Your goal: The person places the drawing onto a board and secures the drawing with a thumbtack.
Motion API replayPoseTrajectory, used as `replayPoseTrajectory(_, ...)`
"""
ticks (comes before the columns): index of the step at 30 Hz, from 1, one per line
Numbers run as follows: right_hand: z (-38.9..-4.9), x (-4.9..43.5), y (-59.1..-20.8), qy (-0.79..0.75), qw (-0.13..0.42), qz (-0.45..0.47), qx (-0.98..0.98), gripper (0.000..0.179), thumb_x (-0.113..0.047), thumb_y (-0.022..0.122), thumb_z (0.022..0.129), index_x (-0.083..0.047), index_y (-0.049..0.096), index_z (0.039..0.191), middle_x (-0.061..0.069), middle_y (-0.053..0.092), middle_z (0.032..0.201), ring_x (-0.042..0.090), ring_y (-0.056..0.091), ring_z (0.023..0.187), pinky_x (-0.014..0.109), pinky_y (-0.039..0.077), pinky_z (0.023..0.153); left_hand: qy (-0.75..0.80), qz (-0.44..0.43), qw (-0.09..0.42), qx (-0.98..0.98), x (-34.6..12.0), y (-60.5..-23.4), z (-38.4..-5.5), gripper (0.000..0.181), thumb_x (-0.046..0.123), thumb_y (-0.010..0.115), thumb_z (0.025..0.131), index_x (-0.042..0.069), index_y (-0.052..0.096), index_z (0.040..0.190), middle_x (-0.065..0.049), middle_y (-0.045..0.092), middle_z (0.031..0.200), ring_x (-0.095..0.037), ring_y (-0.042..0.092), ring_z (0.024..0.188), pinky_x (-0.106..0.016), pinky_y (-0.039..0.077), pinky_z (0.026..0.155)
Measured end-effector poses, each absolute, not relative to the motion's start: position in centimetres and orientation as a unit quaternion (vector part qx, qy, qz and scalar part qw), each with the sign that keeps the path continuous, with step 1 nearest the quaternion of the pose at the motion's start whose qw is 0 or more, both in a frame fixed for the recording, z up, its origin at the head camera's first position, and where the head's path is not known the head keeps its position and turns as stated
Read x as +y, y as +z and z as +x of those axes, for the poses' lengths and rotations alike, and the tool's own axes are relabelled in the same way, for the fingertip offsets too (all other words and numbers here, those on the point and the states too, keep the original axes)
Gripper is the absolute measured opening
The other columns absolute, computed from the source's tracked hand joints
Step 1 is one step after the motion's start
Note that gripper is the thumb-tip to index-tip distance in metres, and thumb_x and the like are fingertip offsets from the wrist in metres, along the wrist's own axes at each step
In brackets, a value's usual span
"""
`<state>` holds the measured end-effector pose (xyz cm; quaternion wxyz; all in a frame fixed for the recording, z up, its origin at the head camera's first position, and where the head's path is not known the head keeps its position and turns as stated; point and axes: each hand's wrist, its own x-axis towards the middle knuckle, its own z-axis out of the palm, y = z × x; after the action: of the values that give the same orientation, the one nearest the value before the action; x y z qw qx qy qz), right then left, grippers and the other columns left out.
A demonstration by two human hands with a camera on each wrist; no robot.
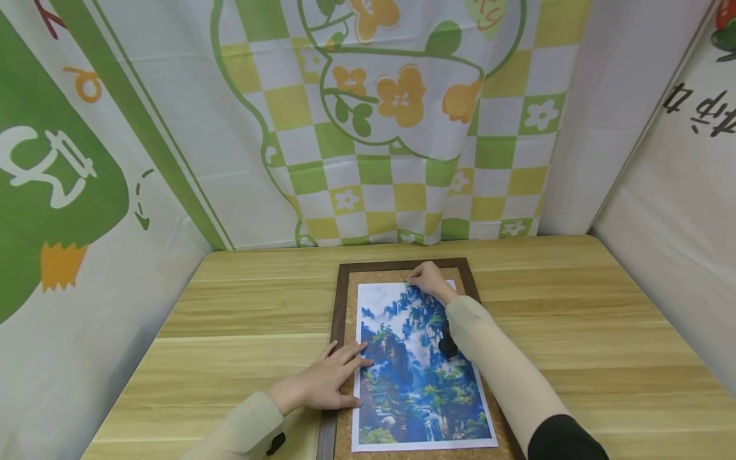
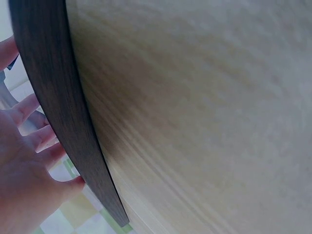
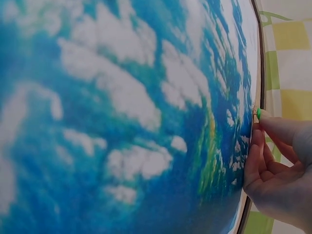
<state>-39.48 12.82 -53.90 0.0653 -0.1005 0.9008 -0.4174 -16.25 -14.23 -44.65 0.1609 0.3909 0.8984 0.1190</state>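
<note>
A printed landscape picture (image 1: 422,396) of blue mountains lies on a cork board (image 1: 352,300) with a dark wooden frame (image 1: 340,306). At the picture's top edge my right hand (image 1: 432,282) pinches a green pushpin (image 3: 258,114) between thumb and finger, the pin's tip against the board's surface. The other fingers are curled beside it. My left hand (image 1: 330,382) lies spread across the frame's left side, fingertips on the picture's left margin. In the left wrist view, the fingers (image 2: 46,134) reach over the frame, which partly hides them.
The board lies on a wood-grain table (image 1: 253,338) that extends on both sides. Behind it hangs a checked green and yellow curtain (image 1: 374,191). White printed fabric panels stand at the left and right.
</note>
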Motion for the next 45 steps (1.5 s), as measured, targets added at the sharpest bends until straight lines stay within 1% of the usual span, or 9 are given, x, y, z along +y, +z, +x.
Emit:
replayPoseTrajectory(3,-32.4,11.2,-45.1,-0.418,0.074,-0.082,0.902,0.016,-0.003,0.057,0.084,0.007,0.068,0.090,0.020,0.064,0.092,0.029,0.059,0.081,0.030,0.049,0.065,0.118,0.391,0.160,0.899,-14.3,-44.7,-16.2,0.063,0.045,0.056,0.082,0.017,0.036,0.135,-0.011,0.014,0.146,-0.029,0.015,0.133,-0.054,0.005,0.104)
replayPoseTrajectory(5,-30.3,10.8,-42.8,-0.420,0.062,-0.086,0.901,0.017,-0.001,0.055,0.085,0.009,0.066,0.091,0.021,0.063,0.093,0.031,0.058,0.084,0.028,0.048,0.065,0.119,0.391,0.159,0.899,-14.3,-44.8,-16.2,0.063,0.045,0.056,0.082,0.017,0.036,0.134,-0.011,0.014,0.146,-0.029,0.016,0.133,-0.054,0.005,0.104)
replayPoseTrajectory(8,-30.3,10.8,-43.0,-0.427,0.062,-0.082,0.898,0.016,-0.002,0.055,0.085,0.007,0.067,0.091,0.020,0.063,0.093,0.030,0.058,0.084,0.029,0.048,0.067,0.122,0.390,0.158,0.899,-14.4,-44.8,-16.2,0.063,0.045,0.056,0.082,0.016,0.036,0.134,-0.011,0.015,0.146,-0.029,0.016,0.132,-0.055,0.005,0.104)
replayPoseTrajectory(11,-32.1,11.1,-45.5,-0.428,0.056,-0.078,0.899,0.014,-0.005,0.057,0.085,0.001,0.070,0.089,0.016,0.065,0.091,0.026,0.059,0.081,0.036,0.049,0.072,0.124,0.390,0.159,0.899,-14.4,-44.7,-16.1,0.063,0.044,0.057,0.082,0.016,0.037,0.134,-0.011,0.015,0.146,-0.030,0.016,0.132,-0.055,0.005,0.104)
replayPoseTrajectory(19,-31.9,10.7,-45.3,-0.420,0.043,-0.054,0.905,0.013,-0.002,0.058,0.083,0.003,0.070,0.086,0.017,0.065,0.090,0.027,0.059,0.080,0.037,0.050,0.072,0.130,0.391,0.159,0.897,-14.3,-44.5,-16.0,0.062,0.044,0.056,0.082,0.015,0.037,0.134,-0.011,0.015,0.146,-0.030,0.016,0.132,-0.055,0.005,0.104)
replayPoseTrajectory(27,-31.9,10.9,-45.5,-0.422,0.038,-0.077,0.903,0.014,-0.002,0.057,0.084,0.004,0.069,0.089,0.018,0.065,0.091,0.027,0.060,0.081,0.036,0.050,0.071,0.130,0.389,0.159,0.898,-14.5,-44.8,-16.1,0.062,0.045,0.057,0.082,0.017,0.037,0.134,-0.011,0.015,0.146,-0.029,0.016,0.132,-0.054,0.005,0.104)
replayPoseTrajectory(37,-30.8,12.4,-43.8,-0.422,0.100,-0.118,0.893,0.020,-0.004,0.054,0.087,0.006,0.065,0.100,0.019,0.064,0.094,0.024,0.060,0.077,0.031,0.051,0.066,0.129,0.375,0.155,0.905,-13.9,-44.2,-16.3,0.060,0.042,0.063,0.079,0.017,0.043,0.130,-0.011,0.022,0.144,-0.029,0.022,0.131,-0.055,0.009,0.103)
replayPoseTrajectory(41,-30.0,13.2,-43.0,-0.422,0.133,-0.143,0.885,0.024,-0.005,0.051,0.088,0.008,0.060,0.107,0.021,0.063,0.097,0.027,0.061,0.082,0.034,0.051,0.068,0.123,0.370,0.142,0.910,-13.7,-43.8,-16.5,0.056,0.037,0.065,0.078,0.017,0.049,0.127,-0.011,0.029,0.141,-0.027,0.028,0.128,-0.055,0.015,0.102)
replayPoseTrajectory(45,-29.0,14.0,-42.3,-0.418,0.136,-0.165,0.883,0.027,-0.008,0.051,0.089,0.009,0.059,0.108,0.021,0.063,0.093,0.030,0.060,0.080,0.037,0.050,0.068,0.119,0.373,0.112,0.913,-13.6,-43.8,-16.6,0.047,0.033,0.064,0.079,0.014,0.054,0.121,-0.011,0.037,0.136,-0.026,0.035,0.124,-0.054,0.023,0.100)
